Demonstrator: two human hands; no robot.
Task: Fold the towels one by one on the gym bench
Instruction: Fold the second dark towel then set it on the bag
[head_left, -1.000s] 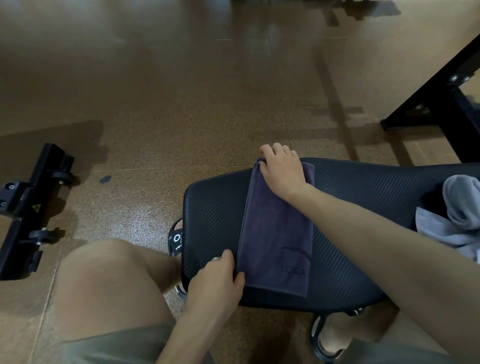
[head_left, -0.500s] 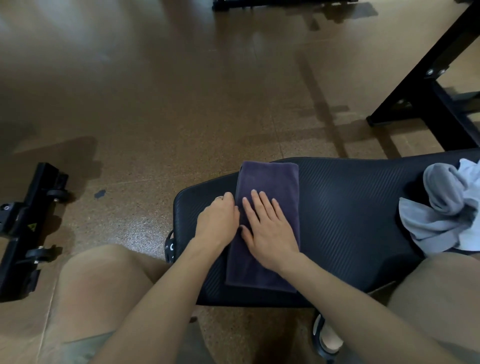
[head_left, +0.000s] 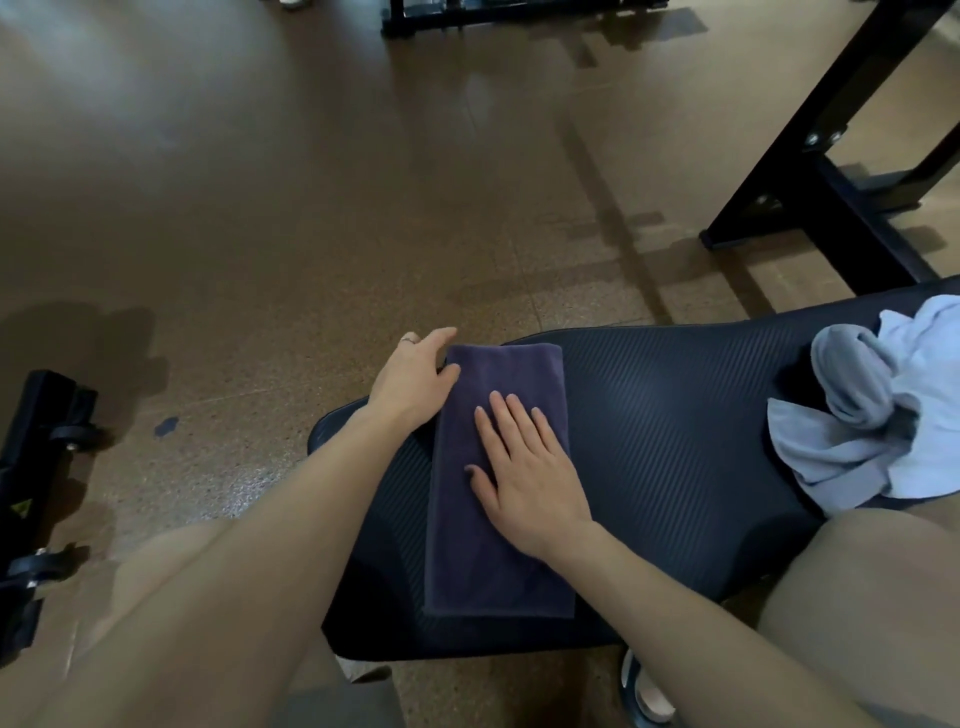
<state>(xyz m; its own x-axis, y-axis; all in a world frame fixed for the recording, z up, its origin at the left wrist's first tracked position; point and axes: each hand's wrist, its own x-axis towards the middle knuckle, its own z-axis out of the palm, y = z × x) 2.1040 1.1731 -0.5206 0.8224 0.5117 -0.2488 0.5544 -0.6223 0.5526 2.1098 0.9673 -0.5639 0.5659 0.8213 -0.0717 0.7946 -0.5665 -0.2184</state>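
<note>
The dark purple towel (head_left: 498, 483) lies folded into a long narrow strip at the centre of the frame, on the left end of the black ribbed worktop (head_left: 675, 415), its far short edge close to the pad's far rim and its near short edge close to the near rim. The right hand (head_left: 524, 467) lies flat on the towel's middle, fingers straight and slightly spread, pressing the cloth down. The left hand (head_left: 415, 379) sits at the towel's upper left corner, fingers loosely extended, the thumb touching the towel's left edge. At the right of the frame a heap of light grey-blue towels (head_left: 883, 405) rests crumpled on the same pad, well apart from the folded one, with bare pad between them. Black frame legs (head_left: 810, 171) stand on the brown floor (head_left: 260, 182) at upper right, and more black equipment (head_left: 36, 467) sits at the left edge.
</note>
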